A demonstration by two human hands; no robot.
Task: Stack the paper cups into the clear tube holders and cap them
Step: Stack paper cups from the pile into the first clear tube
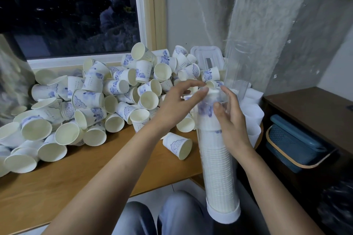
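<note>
A clear tube holder point(217, 168) tilts over my lap, with a white cap point(223, 214) on its lower end and a tall stack of paper cups filling most of it. My right hand point(231, 118) grips the tube near its upper end. The fingertips of my left hand point(177, 101) pinch the topmost blue-patterned cup point(206, 108) at the tube's mouth. A big pile of loose white and blue cups point(91, 101) covers the wooden table point(76, 177). One cup point(177, 145) lies alone on its side near the tube.
A second, empty clear tube point(235, 63) stands at the back right beside a plastic box lid point(208, 53). White pieces point(252, 108) lie behind my right hand. A blue basket point(294, 143) sits under a dark shelf point(313, 101). The window point(76, 15) is behind the pile.
</note>
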